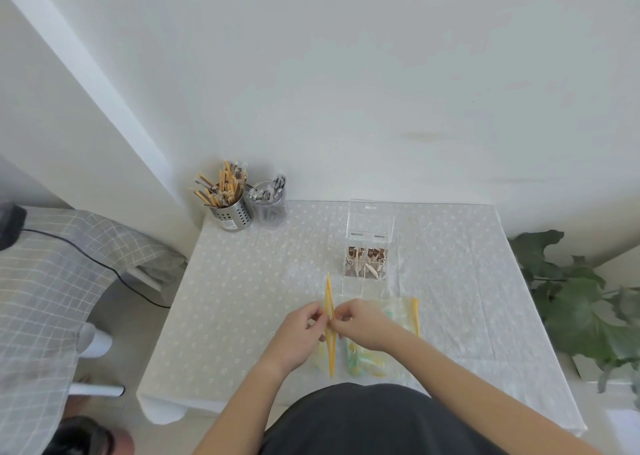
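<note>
L hand [298, 330]: we see thumb + fingers curled in, pinching the yellow zip strip [329, 291] from its left side, approx. mid-length.
R hand [360, 321]: pinches the same strip from the right. Its fingertips sit opposite the L ones, so the hands nearly meet across it.
Zip bag [317, 359]: clear plastic, at front-centre of the table [242, 298], right before the person. Its body is mostly hidden under the L hand; a pale yellow bit shows by the wrist.
Strip: runs away from us toward the clear box [367, 267]. The far end pokes out past the fingers and the near end reaches toward the table's front edge. We can't tell if it's sealed or parted.
2nd bag [398, 310]: flat on the cloth under the R hand & forearm, w/ its own yellow strip along the right edge. Teal + yellow bits inside are too blurred for us to name.
Clear box: just beyond the bags, lid up. Its compartments hold small copper-coloured & pale pieces.
Steel cup [232, 213]: far-left corner, perforated, packed w/ wooden sticks.
Clear cup [272, 208]: just beside the steel cup on its right, metal cutlery inside.
Table: white cloth w/ small dot pattern, pushed against the wall.
Plant [571, 316]: big green leaves beside the table's right edge.
Checked cloth [52, 281]: grey, at our left, apart from the table.
</note>
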`<state>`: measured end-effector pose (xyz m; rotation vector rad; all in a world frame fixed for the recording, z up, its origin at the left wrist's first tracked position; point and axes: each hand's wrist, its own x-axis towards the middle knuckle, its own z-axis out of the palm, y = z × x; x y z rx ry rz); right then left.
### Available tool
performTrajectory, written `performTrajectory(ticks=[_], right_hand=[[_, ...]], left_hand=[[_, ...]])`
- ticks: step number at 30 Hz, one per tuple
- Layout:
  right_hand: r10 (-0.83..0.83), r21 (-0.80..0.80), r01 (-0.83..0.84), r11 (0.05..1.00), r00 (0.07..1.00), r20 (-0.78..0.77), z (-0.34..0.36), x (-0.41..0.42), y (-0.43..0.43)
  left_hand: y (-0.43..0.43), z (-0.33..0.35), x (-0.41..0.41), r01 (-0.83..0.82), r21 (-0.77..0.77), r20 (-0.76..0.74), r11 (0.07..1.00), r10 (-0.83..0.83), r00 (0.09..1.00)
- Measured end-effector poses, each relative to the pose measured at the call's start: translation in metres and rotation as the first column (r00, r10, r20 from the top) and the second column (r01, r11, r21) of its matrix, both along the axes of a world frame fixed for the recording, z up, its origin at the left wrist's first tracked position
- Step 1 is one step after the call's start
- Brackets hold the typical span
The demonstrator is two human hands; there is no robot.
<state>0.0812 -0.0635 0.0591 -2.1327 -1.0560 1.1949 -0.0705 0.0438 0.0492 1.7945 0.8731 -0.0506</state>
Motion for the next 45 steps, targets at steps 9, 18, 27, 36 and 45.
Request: performTrajectory(ticks=[9, 18, 27, 36, 45], right_hand=[[0.013, 0.038, -0.011, 0.999, 0.997, -0.072, 0.006, -0.003, -0.004], [-0.009, -0.010, 0.009, 1.000, 0.998, 0.062, 0.002, -0.007, 0.004], [-0.192, -0.092, 0.216, 0.972, 0.957, 0.218, 0.012, 0.028, -0.014], [-0.070, -0.122, 0.116, 0.986, 0.942, 0.327, 0.012, 0.008, -0.002], [-0.018, -0.129, 0.071, 0.989, 0.929, 0.371, 0.007, -0.002, 0.002]], left_hand=[[0.006, 0.003, -0.001, -0.005, -0.060, -0.032, 0.998, 0.003, 0.999], [0.010, 0.001, 0.001, 0.041, 0.083, -0.053, 0.996, -0.037, 0.998], [0.053, 0.016, -0.032, -0.229, 0.155, -0.039, 0.961, 0.238, 0.970], [0.026, 0.018, -0.018, -0.123, 0.212, 0.037, 0.969, 0.118, 0.992], [0.016, 0.023, 0.000, -0.100, 0.485, 0.032, 0.869, 0.096, 0.995]])
